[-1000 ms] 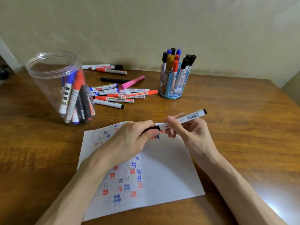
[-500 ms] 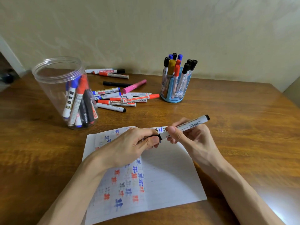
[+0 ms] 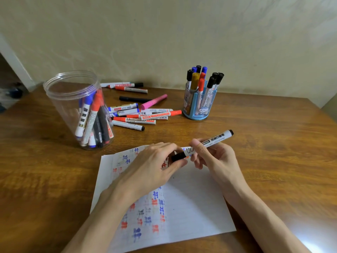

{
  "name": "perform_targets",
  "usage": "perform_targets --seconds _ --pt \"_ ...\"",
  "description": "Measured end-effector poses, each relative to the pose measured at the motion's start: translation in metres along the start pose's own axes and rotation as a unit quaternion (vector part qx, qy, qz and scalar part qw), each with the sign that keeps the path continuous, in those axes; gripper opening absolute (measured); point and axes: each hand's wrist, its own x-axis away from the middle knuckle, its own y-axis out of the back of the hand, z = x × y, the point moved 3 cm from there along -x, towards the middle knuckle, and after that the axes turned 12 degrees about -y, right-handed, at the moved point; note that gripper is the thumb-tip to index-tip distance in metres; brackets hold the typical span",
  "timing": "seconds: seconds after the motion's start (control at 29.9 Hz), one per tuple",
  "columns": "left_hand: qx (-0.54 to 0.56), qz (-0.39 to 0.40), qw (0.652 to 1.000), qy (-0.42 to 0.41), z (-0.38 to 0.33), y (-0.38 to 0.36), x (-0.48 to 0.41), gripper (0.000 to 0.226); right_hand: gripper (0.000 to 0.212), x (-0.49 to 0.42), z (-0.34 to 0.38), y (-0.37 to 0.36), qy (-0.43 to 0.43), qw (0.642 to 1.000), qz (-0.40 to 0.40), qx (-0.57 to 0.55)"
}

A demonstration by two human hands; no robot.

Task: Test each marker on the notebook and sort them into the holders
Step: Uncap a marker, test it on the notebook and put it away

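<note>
I hold a white marker (image 3: 217, 139) with black ends above the top of the notebook page (image 3: 191, 207). My right hand (image 3: 211, 154) pinches its barrel, and my left hand (image 3: 155, 168) grips the black cap (image 3: 178, 156) at its near end. The page carries red, blue and grey test marks on its left half. A clear plastic jar (image 3: 73, 99) at the left holds several markers. A blue holder (image 3: 198, 105) at the back right holds several more, caps up.
A pile of loose markers (image 3: 138, 115) lies on the wooden table (image 3: 273, 143) between jar and holder, with a pink one (image 3: 154, 101) and a black one (image 3: 135, 99) behind it. Three more lie near the wall (image 3: 125, 86). The table's right edge is close.
The view has shifted a little. Both hands stay on the marker over the page, and the black cap now shows more between my left fingers.
</note>
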Motion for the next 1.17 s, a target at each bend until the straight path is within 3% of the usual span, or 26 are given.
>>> perform_targets --seconds 0.2,0.64,0.77,0.84,0.97,1.17 --pt "-0.021 0.005 0.999 -0.026 -0.004 -0.003 0.001 0.033 0.037 0.0 -0.001 0.001 0.0 0.999 -0.015 0.029" --pt "0.093 0.035 0.995 -0.03 -0.012 0.002 0.002 0.033 0.031 0.005 0.004 0.0 0.012 1.0 0.018 -0.018" --pt "0.154 0.006 0.988 0.024 0.014 0.018 0.013 0.038 0.032 -0.009 0.006 0.051 -0.01 0.988 -0.114 -0.103" --pt "0.135 -0.013 0.99 0.028 0.021 0.022 0.011 0.033 0.03 -0.011 0.004 0.059 -0.019 0.991 -0.115 -0.071" --pt "0.073 -0.021 0.997 0.014 0.01 0.007 0.0 0.023 0.027 -0.007 -0.004 0.02 -0.035 0.998 -0.025 0.043" --pt "-0.007 -0.04 0.999 0.033 0.024 0.011 0.009 0.024 0.033 -0.007 -0.006 0.022 -0.039 0.997 -0.06 0.02"
